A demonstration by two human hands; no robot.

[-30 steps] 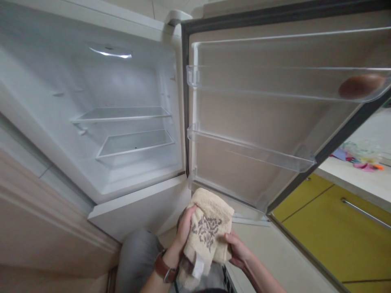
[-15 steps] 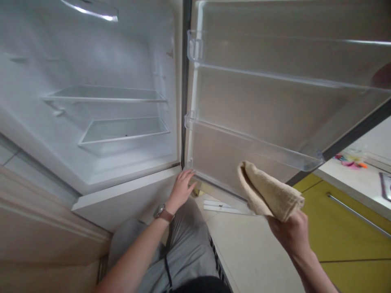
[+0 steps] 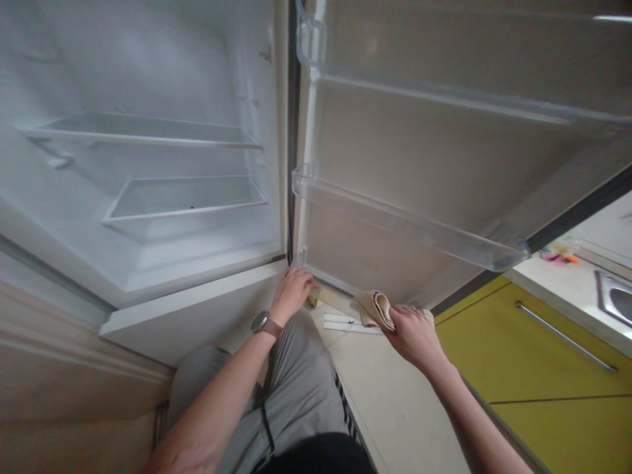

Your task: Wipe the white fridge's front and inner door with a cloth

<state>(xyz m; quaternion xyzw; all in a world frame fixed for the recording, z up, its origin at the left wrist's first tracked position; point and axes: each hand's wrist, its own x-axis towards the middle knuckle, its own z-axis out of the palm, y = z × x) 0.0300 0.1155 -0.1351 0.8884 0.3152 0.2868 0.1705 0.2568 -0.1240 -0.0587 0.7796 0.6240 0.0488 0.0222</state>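
A folded beige cloth (image 3: 374,309) is in my right hand (image 3: 413,332), with the fingers closed around it. The cloth rests at the lower edge of the open refrigerator door (image 3: 395,151). My left hand (image 3: 292,289), with a watch on the wrist, lies at the door's lower corner beside the hinge. Its fingers curl over the clear rim there, and the fingertips are partly hidden. Above both hands, a clear door shelf (image 3: 409,220) spans the inside of the door.
Left of the door stands the open refrigerator compartment (image 3: 197,243) with glass shelves (image 3: 182,196). Yellow-green cabinets (image 3: 543,342) and a counter (image 3: 567,280) with a sink (image 3: 617,296) are at the right. A white strip (image 3: 340,322) lies on the floor under the door.
My right hand has moved left and up with the cloth, bringing it to the door's lower edge. My left hand stays by the hinge. The view has shifted slightly.
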